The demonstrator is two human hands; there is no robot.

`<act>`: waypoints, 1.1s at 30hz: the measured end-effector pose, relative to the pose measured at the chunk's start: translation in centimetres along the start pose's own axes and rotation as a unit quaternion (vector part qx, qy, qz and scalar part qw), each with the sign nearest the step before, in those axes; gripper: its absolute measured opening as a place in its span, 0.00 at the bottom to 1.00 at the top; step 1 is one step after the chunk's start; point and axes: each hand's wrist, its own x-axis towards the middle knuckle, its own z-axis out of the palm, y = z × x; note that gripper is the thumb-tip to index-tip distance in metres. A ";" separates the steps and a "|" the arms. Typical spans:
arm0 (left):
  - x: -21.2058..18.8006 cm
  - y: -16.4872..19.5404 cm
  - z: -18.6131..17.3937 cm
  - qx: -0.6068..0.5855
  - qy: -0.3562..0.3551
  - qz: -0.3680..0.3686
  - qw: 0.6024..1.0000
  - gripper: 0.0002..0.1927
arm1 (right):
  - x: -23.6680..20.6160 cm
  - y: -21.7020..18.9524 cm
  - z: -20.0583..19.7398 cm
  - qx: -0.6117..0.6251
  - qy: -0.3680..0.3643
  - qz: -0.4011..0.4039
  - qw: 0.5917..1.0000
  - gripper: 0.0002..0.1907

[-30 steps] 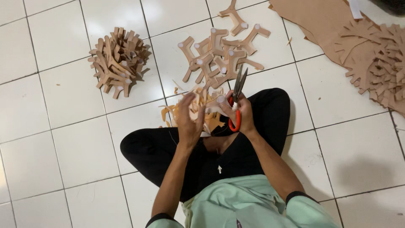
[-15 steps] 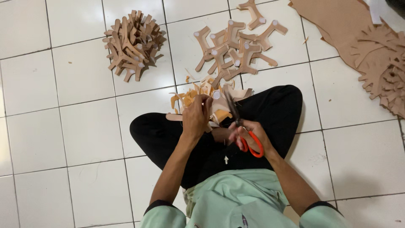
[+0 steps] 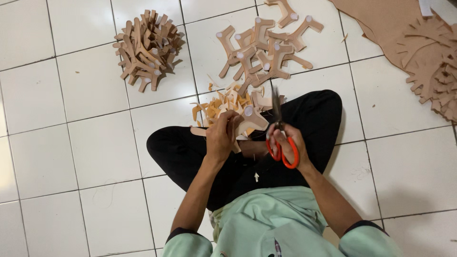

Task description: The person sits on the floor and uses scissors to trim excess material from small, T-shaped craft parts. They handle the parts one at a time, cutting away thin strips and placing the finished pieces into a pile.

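The person sits cross-legged on a white tile floor, cutting tan card into shapes. The left hand pinches a card cutout over the lap, fingers curled round its lower edge. The right hand has thumb and fingers through the red loops of the scissors, blades pointing up just beside the cutout; whether they are parted is hard to tell, since they blur together. The step in hand looks like trimming this piece. The next cut seems to call for turning the cutout so its uncut edge meets the blades. Offcuts lie before the knees, loose cutouts beyond, and a stacked bundle well apart to the left.
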 end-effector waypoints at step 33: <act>-1.1 0.5 0.5 -0.383 0.109 -0.269 0.877 0.14 | 0.5 -1.4 1.3 -0.533 0.078 -0.268 0.799 0.31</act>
